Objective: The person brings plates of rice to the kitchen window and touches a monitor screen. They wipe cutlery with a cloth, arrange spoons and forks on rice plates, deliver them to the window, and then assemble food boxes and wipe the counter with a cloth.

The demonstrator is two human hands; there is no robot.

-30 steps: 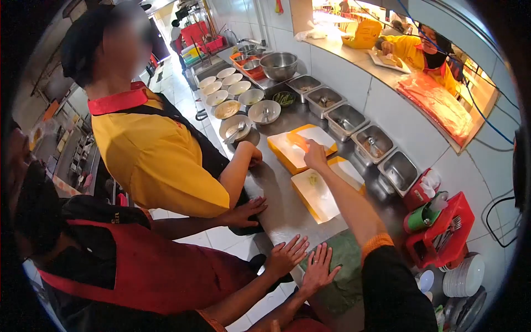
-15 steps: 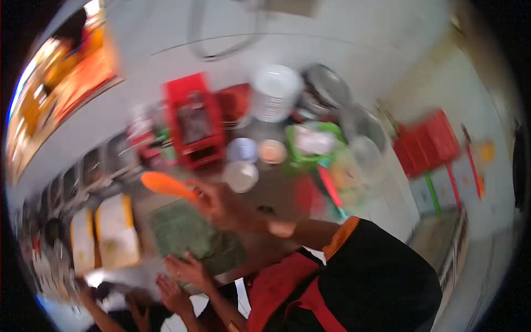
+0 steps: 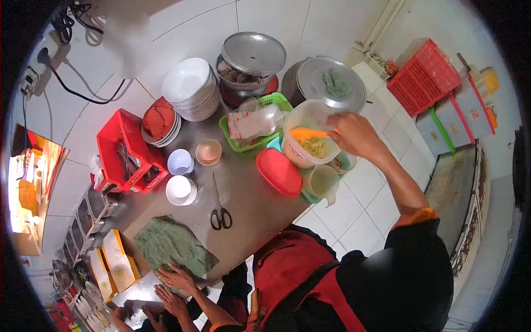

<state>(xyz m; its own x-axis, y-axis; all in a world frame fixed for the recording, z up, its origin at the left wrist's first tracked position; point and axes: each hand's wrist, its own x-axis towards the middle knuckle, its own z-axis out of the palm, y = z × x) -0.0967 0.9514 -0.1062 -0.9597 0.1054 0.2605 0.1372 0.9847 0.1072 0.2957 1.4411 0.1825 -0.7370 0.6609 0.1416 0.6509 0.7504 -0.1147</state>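
My right hand (image 3: 357, 134) is closed around the handle of an orange plastic spoon (image 3: 311, 133), whose head reaches into a tall translucent tub (image 3: 296, 152). Yellow-green cut pieces (image 3: 315, 147) lie inside the tub. Just left of and below it sits a red lid (image 3: 279, 172). My left hand (image 3: 178, 278) lies flat, fingers apart, on the near edge of a crumpled green cloth (image 3: 168, 243) on the metal table. Another person's hand (image 3: 170, 300) is close beside my left hand.
Black-handled scissors (image 3: 221, 217) lie mid-table. Behind stand small bowls (image 3: 181, 189), a red cutlery basket (image 3: 124, 149), stacked white bowls (image 3: 191, 88), a lidded steel pot (image 3: 332, 83) and a green basket (image 3: 238, 141). A clear jug (image 3: 322, 182) stands at the right edge. Yellow-edged trays (image 3: 119, 260) are at left.
My right hand has swung from above the green cloth to the right, bringing the orange spoon into the tub. The view has turned rightward. My left hand stays on the cloth.
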